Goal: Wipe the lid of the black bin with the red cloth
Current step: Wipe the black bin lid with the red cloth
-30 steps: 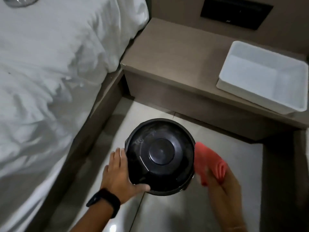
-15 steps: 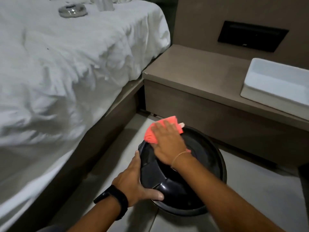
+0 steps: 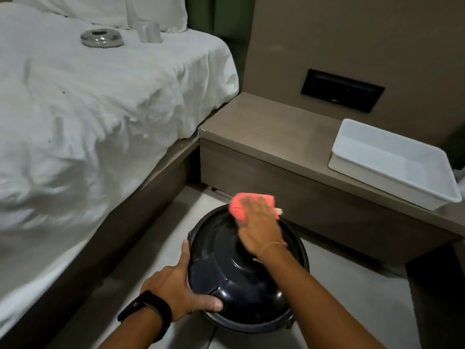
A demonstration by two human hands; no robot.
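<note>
The black bin sits on the pale floor, in the corner between the bed and the low wooden shelf. Its round lid is on top, shiny and a bit domed. The right hand lies flat on the far side of the lid, fingers spread and pressing the red cloth down onto it. The cloth pokes out past the fingertips, toward the shelf. The left hand cups the near left edge of the lid, with the thumb on top and the fingers curled round the side, so the bin does not slide. To wipe well, I think the right hand should keep the cloth flat under the palm and go round the whole lid, and also over the raised round bump in the middle and along the edge. The left hand may need to shift, since it covers a bit that needs wiping too. There is one bin, one lid and one cloth, and two hands at work. On the shelf past the bin is one white tray. On the bed, far from the bin, are one silver ring-shaped dish and one small pale cup.
</note>
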